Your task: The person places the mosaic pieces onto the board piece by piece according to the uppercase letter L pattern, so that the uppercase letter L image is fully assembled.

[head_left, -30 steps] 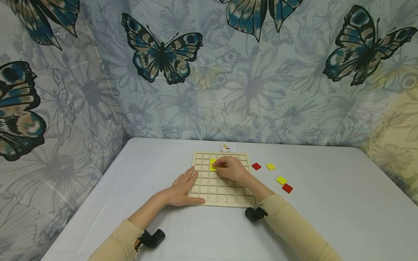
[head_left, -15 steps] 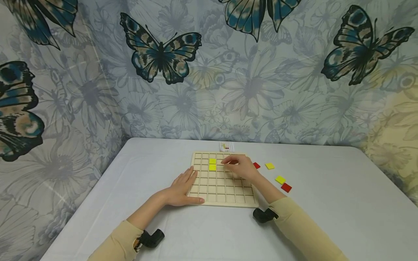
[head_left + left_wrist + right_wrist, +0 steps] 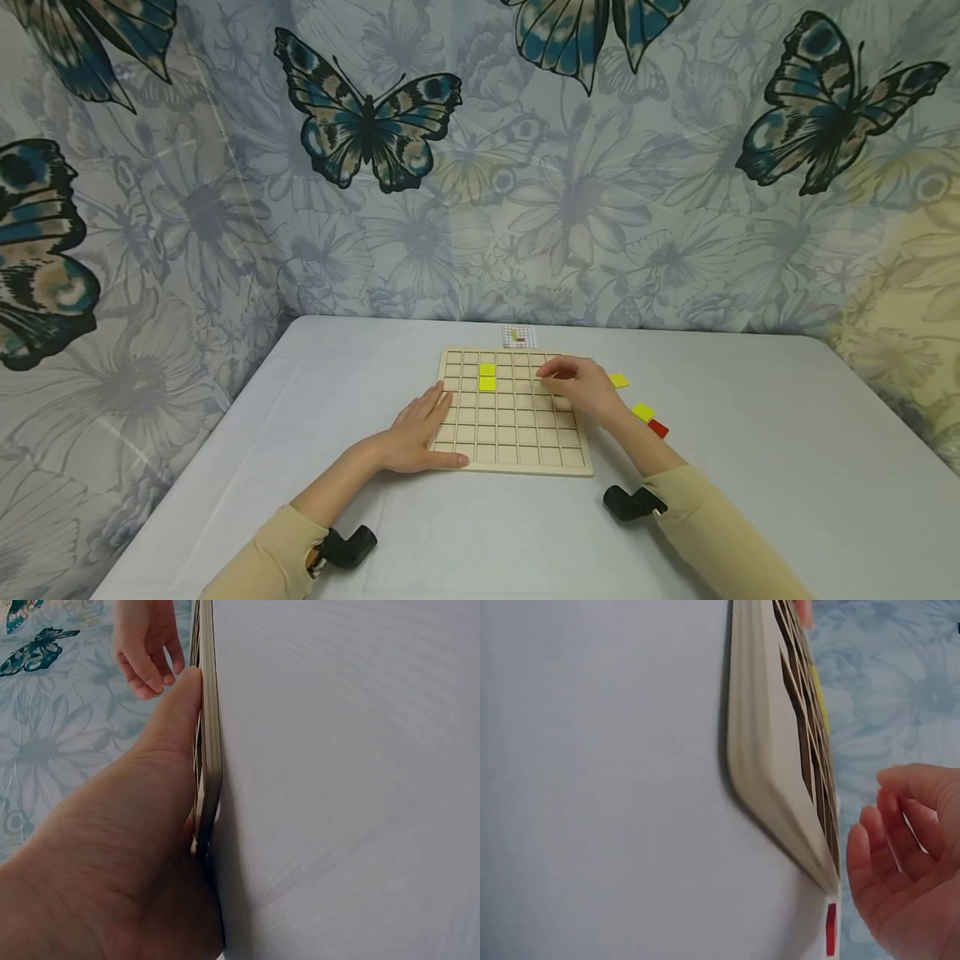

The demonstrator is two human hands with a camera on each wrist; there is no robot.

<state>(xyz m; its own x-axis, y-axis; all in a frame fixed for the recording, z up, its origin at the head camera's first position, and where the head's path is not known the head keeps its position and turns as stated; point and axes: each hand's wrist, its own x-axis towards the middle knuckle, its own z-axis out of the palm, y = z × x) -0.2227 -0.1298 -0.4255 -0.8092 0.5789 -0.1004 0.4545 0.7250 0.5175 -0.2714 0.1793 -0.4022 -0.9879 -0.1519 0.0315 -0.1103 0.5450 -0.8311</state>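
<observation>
A wooden grid board [image 3: 517, 437] lies flat on the table. Two yellow tiles [image 3: 487, 377] sit one below the other in its upper left cells. My left hand [image 3: 422, 427] rests flat against the board's left edge [image 3: 207, 742], thumb along the side. My right hand [image 3: 577, 385] hovers over the board's upper right corner with fingers [image 3: 900, 825] loosely curled and nothing in them. Right of the board lie a yellow tile [image 3: 619, 381], another yellow tile [image 3: 643, 412] and a red tile [image 3: 657, 428]. In the right wrist view, a red tile [image 3: 830, 930] shows beside the board's corner [image 3: 780, 787].
A small printed pattern card [image 3: 521, 337] lies just behind the board. The grey table [image 3: 750, 467] stands in a corner hung with butterfly-print fabric [image 3: 360, 125]. Black wrist camera mounts [image 3: 628, 502] sit on both sleeves.
My right hand has left the second yellow tile in the board and moved right to the upper right corner, now covering the nearer red tile. The left hand has stayed put.
</observation>
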